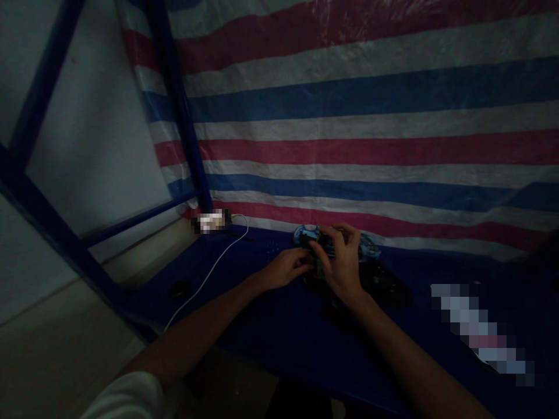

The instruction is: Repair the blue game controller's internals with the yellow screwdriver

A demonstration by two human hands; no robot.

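Observation:
In dim light, my left hand is closed in a pinch at the edge of a small dark piece with a greenish part. From the other side my right hand curls over the same spot, its thumb and fingers bent toward each other. Whatever sits between the fingertips is too dark to make out. Just behind the hands lies a light-blue patterned object, partly covered by my right hand. A black bulky thing rests on the blue surface beside my right wrist; its kind does not show.
The blue tabletop bears small scattered bits left of the hands. A white cable runs from a blurred object. A dark round item lies left. Blue metal posts and a striped sheet bound the space.

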